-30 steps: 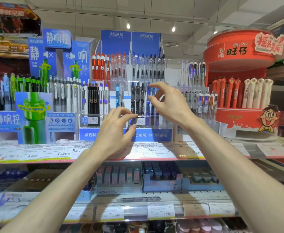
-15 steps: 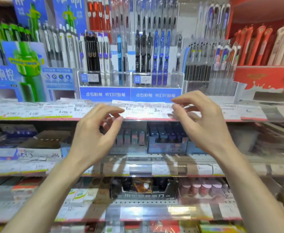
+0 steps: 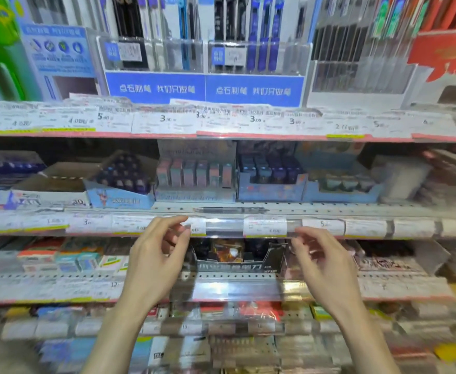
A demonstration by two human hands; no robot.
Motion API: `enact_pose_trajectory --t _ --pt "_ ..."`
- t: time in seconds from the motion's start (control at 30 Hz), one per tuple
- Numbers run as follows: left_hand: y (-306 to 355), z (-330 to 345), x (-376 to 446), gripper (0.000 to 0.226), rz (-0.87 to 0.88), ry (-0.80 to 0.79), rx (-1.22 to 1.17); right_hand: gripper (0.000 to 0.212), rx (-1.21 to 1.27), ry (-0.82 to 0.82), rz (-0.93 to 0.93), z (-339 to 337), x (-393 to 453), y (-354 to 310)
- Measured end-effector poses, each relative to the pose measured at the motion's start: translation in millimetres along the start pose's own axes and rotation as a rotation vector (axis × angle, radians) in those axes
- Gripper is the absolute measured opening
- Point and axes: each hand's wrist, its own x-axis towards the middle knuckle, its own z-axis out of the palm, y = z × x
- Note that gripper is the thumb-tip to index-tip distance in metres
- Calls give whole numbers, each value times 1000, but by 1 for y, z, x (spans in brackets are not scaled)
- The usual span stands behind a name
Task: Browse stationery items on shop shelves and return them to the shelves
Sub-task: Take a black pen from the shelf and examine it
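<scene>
Both my hands hover in front of the shop shelves and hold nothing. My left hand [image 3: 156, 260] has loosely curled fingers at the price-label strip [image 3: 224, 227] of the middle shelf. My right hand [image 3: 326, 265] is level with it, fingers loosely bent, just below the same strip. A single dark pen [image 3: 230, 210] lies loose on the shelf edge above and between my hands. Behind it stand a box of pink and blue erasers [image 3: 195, 172] and a blue box of dark items [image 3: 271, 171]. A black display box [image 3: 235, 255] sits between my hands, one shelf lower.
Pen racks [image 3: 202, 36] with blue signs fill the top shelf, with a red display [image 3: 445, 49] at the right. Price tags [image 3: 164, 120] line every shelf edge. Lower shelves hold several small boxes, blurred by motion.
The view has tilted down from the pen racks to the lower shelves. Both hands have come down from the top pen rack to the middle shelf's label strip, still holding nothing.
</scene>
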Motion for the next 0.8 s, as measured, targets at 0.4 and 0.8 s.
enact_pose_trajectory --t 0.4,0.8 --pt "-5 14 41 30 239 -61 335 20 -163 -13 -148 5 44 -3" --pt "-3 22 72 40 275 -292 455 39 -349 -506 -218 29 97 -27"
